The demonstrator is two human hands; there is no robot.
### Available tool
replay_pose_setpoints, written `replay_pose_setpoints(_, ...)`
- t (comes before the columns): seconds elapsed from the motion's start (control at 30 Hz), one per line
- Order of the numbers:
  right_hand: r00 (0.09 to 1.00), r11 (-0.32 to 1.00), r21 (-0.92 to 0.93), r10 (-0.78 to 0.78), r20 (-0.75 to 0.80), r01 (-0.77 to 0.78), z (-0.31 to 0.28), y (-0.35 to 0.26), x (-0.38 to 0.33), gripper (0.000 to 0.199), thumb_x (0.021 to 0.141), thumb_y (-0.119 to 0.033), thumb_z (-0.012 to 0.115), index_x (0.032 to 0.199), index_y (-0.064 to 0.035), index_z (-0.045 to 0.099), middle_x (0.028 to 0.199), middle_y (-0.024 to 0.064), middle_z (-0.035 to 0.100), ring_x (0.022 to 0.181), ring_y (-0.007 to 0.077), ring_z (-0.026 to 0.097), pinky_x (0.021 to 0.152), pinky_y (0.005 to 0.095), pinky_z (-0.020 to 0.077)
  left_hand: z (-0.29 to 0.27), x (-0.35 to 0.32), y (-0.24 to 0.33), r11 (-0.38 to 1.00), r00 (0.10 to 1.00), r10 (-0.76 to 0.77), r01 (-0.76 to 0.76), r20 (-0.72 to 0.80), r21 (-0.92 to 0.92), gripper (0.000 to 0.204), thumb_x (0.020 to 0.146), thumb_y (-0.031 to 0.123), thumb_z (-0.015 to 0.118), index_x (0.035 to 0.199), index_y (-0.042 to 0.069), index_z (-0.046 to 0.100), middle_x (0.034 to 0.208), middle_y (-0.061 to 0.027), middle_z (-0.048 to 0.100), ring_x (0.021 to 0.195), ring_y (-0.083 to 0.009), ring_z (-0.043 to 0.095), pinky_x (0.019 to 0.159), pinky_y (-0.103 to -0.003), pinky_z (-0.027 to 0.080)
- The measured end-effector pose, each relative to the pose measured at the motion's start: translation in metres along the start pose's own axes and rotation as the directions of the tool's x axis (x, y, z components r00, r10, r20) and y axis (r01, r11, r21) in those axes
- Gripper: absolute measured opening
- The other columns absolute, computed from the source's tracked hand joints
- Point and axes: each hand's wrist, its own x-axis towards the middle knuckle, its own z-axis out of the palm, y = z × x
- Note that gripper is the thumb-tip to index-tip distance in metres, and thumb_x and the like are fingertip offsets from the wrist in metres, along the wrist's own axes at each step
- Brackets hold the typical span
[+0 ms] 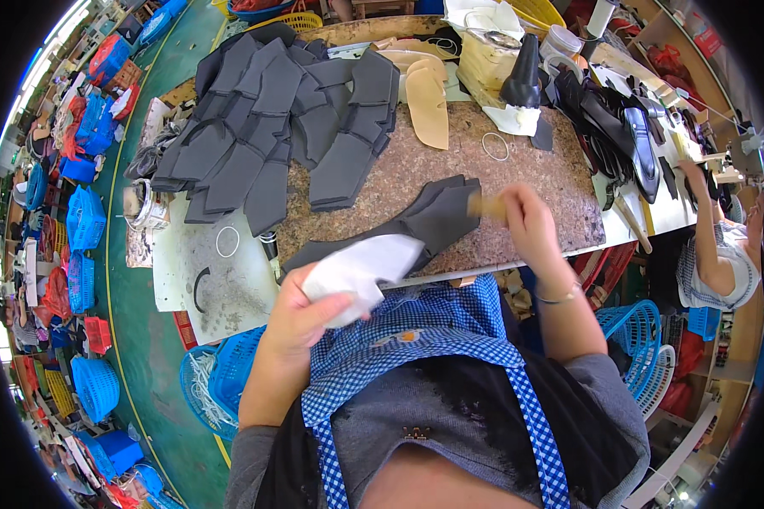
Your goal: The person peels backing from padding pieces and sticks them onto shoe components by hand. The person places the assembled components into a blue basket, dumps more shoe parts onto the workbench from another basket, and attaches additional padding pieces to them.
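My left hand point(301, 316) grips a white piece of material point(363, 271) at the near edge of the stone-topped bench point(535, 170). A dark grey cut piece point(429, 219) lies under and beyond the white one. My right hand point(526, 222) holds a small wooden-handled brush point(482, 205) whose end rests against the right edge of that grey piece. I wear a blue checked apron point(433, 331).
Stacks of dark grey cut pieces point(263, 127) cover the bench's far left. Tan insole shapes point(426, 97), a black cone-shaped bottle point(524, 75), a glue tin point(144, 205) and rubber rings point(495, 146) lie around. Another person point(721, 254) works at right. Blue baskets point(85, 220) stand along the green floor.
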Motion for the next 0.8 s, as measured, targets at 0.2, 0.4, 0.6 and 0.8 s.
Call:
replay_pose_setpoints(0.2, 0.776, 0.825, -0.05, -0.507, 0.375, 0.563, 0.0, -0.083, -0.037, 0.075, 0.06, -0.01, 0.08, 0.128, 0.0003, 0.049, 0.122, 0.0188, 0.05, 0.11, 0.0365, 0.052, 0.094, 0.0415, 0.0455, 0.016, 0.018, -0.023, 0.914, 0.981, -0.043, 0.116, -0.191, 0.389, 0.02, 0.088, 0.009, 0.066, 0.105, -0.001, 0.064, 0.095, -0.0053, 0.068, 0.083, -0.011, 0.063, 0.075, -0.025, 0.05)
replay_pose_setpoints(0.4, 0.744, 0.756, 0.086, -0.654, 0.137, 0.649, 0.053, -0.086, -0.019, 0.051, 0.06, -0.002, 0.077, 0.105, 0.0002, 0.053, 0.102, 0.0163, 0.056, 0.093, 0.0347, 0.059, 0.084, 0.0379, 0.0502, 0.024, 0.026, -0.02, 0.948, 0.973, -0.024, -0.051, 0.23, 0.315, 0.098, 0.065, 0.059, 0.08, 0.135, 0.003, 0.041, 0.125, -0.0086, 0.053, 0.117, -0.0188, 0.051, 0.098, -0.033, 0.038)
replay_pose_setpoints(0.6, 0.97, 0.476, 0.858, -0.039, 0.239, -0.192, 0.067, -0.094, -0.01, 0.023, 0.086, -0.004, 0.065, 0.107, -0.003, 0.056, 0.095, 0.0017, 0.061, 0.086, 0.0092, 0.059, 0.075, 0.0257, 0.0494, 0.002, 0.031, -0.022, 0.804, 0.912, 0.406, -0.33, -0.052, 0.495, 0.089, 0.069, 0.03, 0.087, 0.136, 0.002, 0.036, 0.132, -0.0123, 0.048, 0.122, -0.021, 0.047, 0.098, -0.036, 0.04)
replay_pose_setpoints(0.8, 0.943, 0.525, 0.786, 0.119, 0.312, -0.326, 0.084, -0.062, -0.009, 0.019, 0.082, -0.008, 0.069, 0.1, -0.0033, 0.063, 0.096, 0.0028, 0.062, 0.087, 0.0138, 0.062, 0.072, 0.0299, 0.0509, -0.019, 0.026, -0.052, 0.948, 0.952, 0.157, -0.071, -0.262, 0.312, 0.033, 0.084, 0.0, 0.068, 0.112, 0.002, 0.049, 0.091, -0.0047, 0.065, 0.076, -0.008, 0.062, 0.064, -0.02, 0.049)
